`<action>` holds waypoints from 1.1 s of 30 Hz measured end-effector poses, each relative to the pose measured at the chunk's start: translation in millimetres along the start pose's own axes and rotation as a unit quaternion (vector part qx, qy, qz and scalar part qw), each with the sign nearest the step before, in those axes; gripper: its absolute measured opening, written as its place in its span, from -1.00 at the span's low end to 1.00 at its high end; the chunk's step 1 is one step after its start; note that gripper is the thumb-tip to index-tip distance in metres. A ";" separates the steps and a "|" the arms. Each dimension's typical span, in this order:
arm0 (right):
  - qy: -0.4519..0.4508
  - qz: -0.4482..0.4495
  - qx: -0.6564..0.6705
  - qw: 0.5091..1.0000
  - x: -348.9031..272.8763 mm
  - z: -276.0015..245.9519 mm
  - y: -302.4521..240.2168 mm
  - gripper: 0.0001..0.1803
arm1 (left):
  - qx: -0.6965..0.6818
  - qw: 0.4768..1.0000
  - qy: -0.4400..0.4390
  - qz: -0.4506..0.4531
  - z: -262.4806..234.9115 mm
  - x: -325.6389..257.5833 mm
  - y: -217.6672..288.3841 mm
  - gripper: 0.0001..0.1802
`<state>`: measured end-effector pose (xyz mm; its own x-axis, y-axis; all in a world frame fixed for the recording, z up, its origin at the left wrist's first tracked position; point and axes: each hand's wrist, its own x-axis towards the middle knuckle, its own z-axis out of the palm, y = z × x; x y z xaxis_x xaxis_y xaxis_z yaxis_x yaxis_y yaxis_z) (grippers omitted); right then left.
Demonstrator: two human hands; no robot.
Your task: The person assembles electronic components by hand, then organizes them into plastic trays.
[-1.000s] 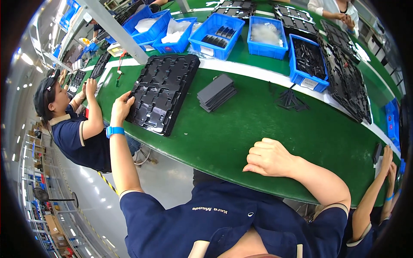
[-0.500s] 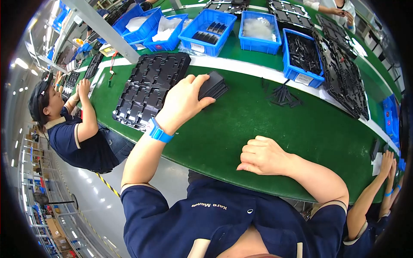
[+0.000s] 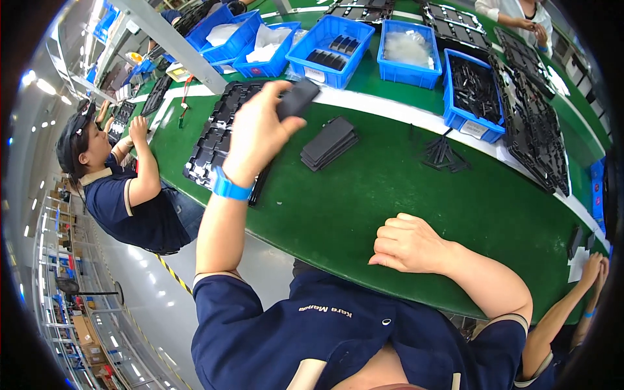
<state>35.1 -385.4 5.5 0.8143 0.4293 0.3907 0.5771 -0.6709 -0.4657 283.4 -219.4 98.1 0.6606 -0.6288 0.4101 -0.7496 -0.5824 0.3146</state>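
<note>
My left hand point(image 3: 257, 133) is raised over the left part of the green table, its thumb and fingers closed on a black rectangular block point(image 3: 299, 99). Just below and to the right of it, a stack of thin black rectangular plates point(image 3: 329, 144) lies on the table. Behind my left hand and wrist, partly covered by them, sits a black moulded tray point(image 3: 211, 140) with rows of cutouts. My right hand point(image 3: 409, 246) rests as a fist near the table's front edge, with nothing showing from its fingers.
A blue bin of black parts point(image 3: 335, 55), a blue bin of clear bags point(image 3: 408, 55) and a blue bin of black strips point(image 3: 474, 94) line the back. Loose black strips point(image 3: 445, 153) lie before them. A person point(image 3: 114, 169) works at the left, another's hands point(image 3: 593, 270) at the right.
My left hand has lifted off the stack of plates and moved up and left with a black block in it, uncovering the stack. My right hand stays in its fist.
</note>
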 end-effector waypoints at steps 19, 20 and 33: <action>0.001 0.008 0.021 1.000 2.6 -0.9 1.2 -0.69 | 0.097 0.987 0.036 -0.119 19.6 24.3 -91.2 -0.34; -0.002 0.007 0.018 1.000 2.4 -1.3 0.8 -0.69 | 0.079 0.987 0.042 -0.131 16.3 25.7 -95.6 -0.34; 0.001 0.009 0.015 1.000 2.5 0.1 1.2 -0.70 | 0.132 0.965 0.060 -0.217 10.5 22.1 -131.1 -0.26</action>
<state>37.9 -385.1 5.9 0.8248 0.4152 0.3837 0.5634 -0.6606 -0.4962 396.7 -162.4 56.9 0.8885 -0.2408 0.3907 -0.3565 -0.8983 0.2570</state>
